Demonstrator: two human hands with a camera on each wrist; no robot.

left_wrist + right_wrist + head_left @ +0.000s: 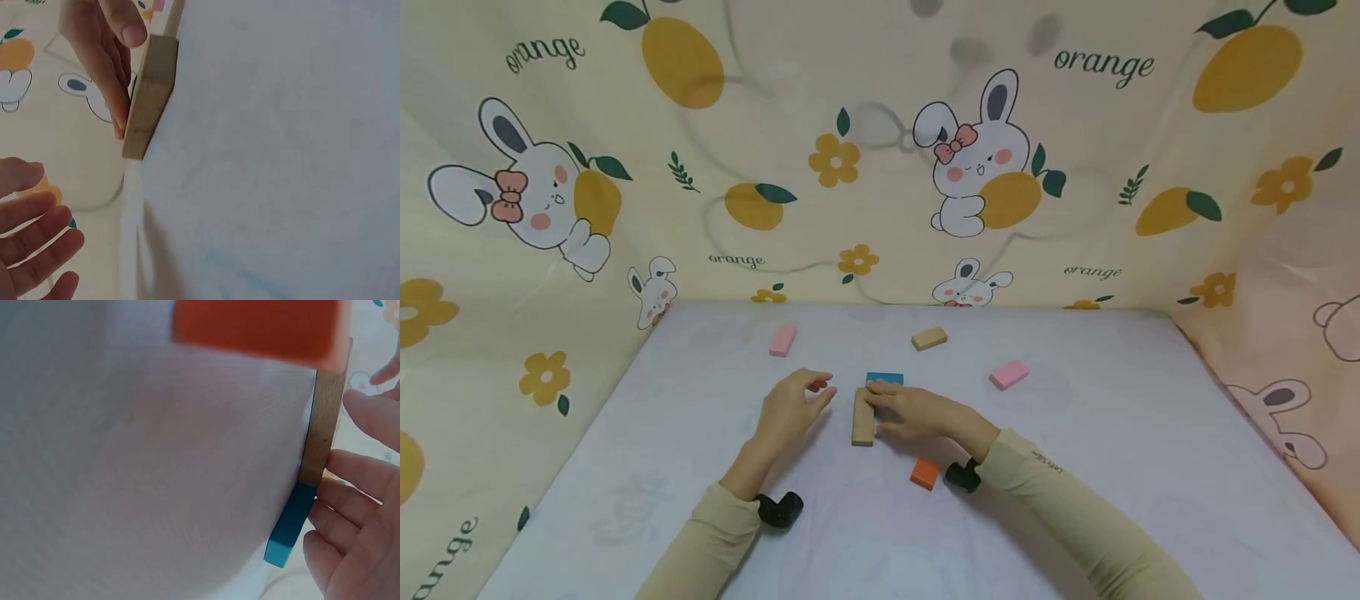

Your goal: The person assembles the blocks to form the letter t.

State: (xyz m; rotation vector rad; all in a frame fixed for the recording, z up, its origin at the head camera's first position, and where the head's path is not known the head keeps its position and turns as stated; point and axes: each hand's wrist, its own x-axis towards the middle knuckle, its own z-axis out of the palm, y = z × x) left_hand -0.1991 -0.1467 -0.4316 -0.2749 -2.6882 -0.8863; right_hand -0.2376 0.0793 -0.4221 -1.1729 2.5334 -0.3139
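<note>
A plain wooden block (862,427) lies lengthwise on the table, its far end meeting a blue block (885,378) set crosswise. My right hand (923,412) touches the wooden block near that far end, the fingers extended over it and the thumb along its right side. The right wrist view has the fingertips against the wooden block (324,425), close to the blue block (290,525). To the left, my left hand (790,410) hovers with loosely bent fingers and holds nothing. An orange block (925,473) lies nearer me, below the right hand.
Farther back on the white-covered table (700,467) lie a pink block (782,340), another wooden block (929,338) and a second pink block (1008,374). A printed cloth backdrop (880,200) rises behind the table and along both sides.
</note>
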